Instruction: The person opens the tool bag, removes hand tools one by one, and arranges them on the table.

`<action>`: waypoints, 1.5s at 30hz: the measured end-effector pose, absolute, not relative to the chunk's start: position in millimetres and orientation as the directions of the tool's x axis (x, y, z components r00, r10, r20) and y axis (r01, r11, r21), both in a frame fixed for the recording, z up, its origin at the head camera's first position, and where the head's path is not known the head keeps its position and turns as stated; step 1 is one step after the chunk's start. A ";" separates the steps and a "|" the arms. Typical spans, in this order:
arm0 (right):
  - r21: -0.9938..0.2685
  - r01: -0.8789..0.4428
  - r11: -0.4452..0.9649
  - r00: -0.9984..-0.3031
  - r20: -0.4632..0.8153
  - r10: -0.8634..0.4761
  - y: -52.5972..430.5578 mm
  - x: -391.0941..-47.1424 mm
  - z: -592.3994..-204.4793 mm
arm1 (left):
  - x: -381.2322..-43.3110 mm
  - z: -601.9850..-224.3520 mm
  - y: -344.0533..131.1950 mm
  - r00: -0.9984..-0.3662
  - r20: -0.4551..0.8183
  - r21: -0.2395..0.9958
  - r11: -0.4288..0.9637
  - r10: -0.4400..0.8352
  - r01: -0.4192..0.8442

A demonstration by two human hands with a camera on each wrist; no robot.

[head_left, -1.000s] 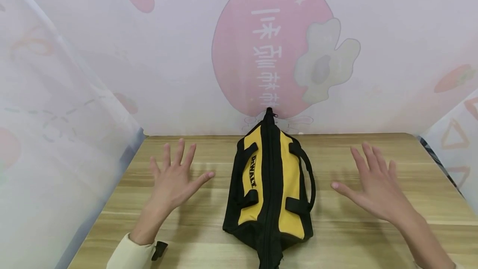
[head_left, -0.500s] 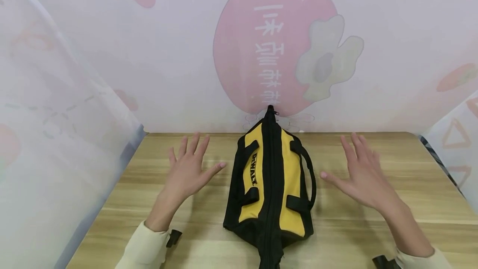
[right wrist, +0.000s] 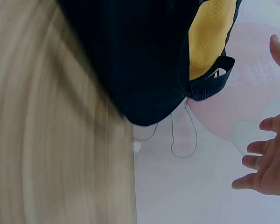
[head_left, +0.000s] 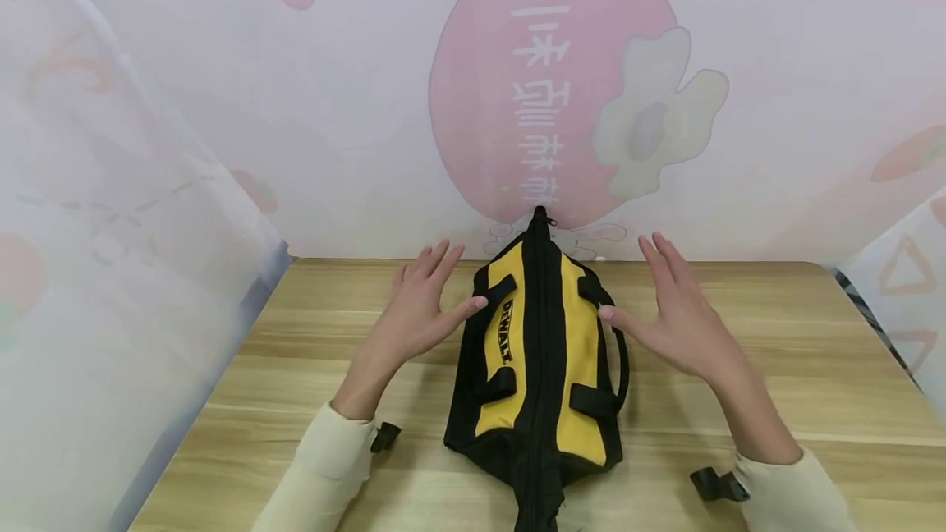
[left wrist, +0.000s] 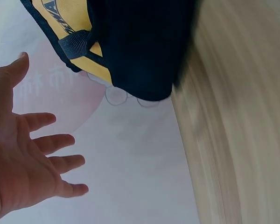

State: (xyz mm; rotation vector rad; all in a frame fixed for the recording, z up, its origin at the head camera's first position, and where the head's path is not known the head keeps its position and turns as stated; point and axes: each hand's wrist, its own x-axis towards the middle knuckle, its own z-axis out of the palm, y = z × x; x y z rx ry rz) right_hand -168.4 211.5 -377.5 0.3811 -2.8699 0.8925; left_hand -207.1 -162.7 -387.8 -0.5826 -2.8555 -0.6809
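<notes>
A yellow and black DeWalt tool bag (head_left: 543, 351) stands on the wooden table, its zipper running along the top from front to back. On each side is a black carrying handle (head_left: 623, 351). My left hand (head_left: 421, 306) is spread at the bag's left side, thumb overlapping the left handle in the head view. Mirroring it, my right hand (head_left: 676, 314) is spread at the right side, its thumb tip close to the right handle. Both wrist views show a gap between the palms and the bag, with nothing held.
The table (head_left: 296, 351) ends at the back against a pale printed sheet (head_left: 355, 105) with a pink circle and a flower. Another sheet (head_left: 111, 228) hangs along the left side. Small black clips (head_left: 386, 437) sit at both sleeve cuffs.
Both hands have moved inward and forward, from well apart on either side to close beside the bag. The bag has stayed in place.
</notes>
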 end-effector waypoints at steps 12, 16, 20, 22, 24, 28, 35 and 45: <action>-0.639 -0.300 0.708 -0.953 0.234 -0.193 194.3 -187.6 -374.5 | -232.8 -383.0 -134.5 -0.872 0.306 0.509 0.708 0.383 0.489; -0.664 -0.310 0.680 -0.950 0.234 -0.204 188.1 -194.3 -374.6 | -242.1 -382.1 -126.6 -0.856 0.321 0.528 0.674 0.405 0.517; -0.674 -0.328 0.662 -0.945 0.247 -0.216 183.2 -199.7 -374.4 | -250.3 -381.8 -119.3 -0.838 0.332 0.547 0.635 0.433 0.545; -0.677 -0.339 0.654 -0.941 0.260 -0.219 181.6 -202.7 -373.9 | -255.0 -381.6 -115.8 -0.829 0.337 0.547 0.624 0.446 0.558; -0.687 -0.350 0.636 -0.936 0.272 -0.221 180.5 -205.9 -373.3 | -261.5 -381.3 -112.2 -0.812 0.355 0.539 0.609 0.463 0.582; -0.726 -0.366 0.582 -0.930 0.289 -0.225 180.7 -210.7 -374.5 | -275.5 -380.1 -102.3 -0.774 0.386 0.517 0.577 0.501 0.632; -0.794 -0.358 0.490 -0.931 0.266 -0.250 183.8 -220.9 -375.5 | -288.3 -377.4 -92.6 -0.744 0.372 0.514 0.544 0.555 0.663; -0.872 -0.255 0.419 -0.957 0.165 -0.239 185.7 -237.3 -369.0 | -295.6 -372.0 -94.4 -0.741 0.349 0.542 0.522 0.574 0.659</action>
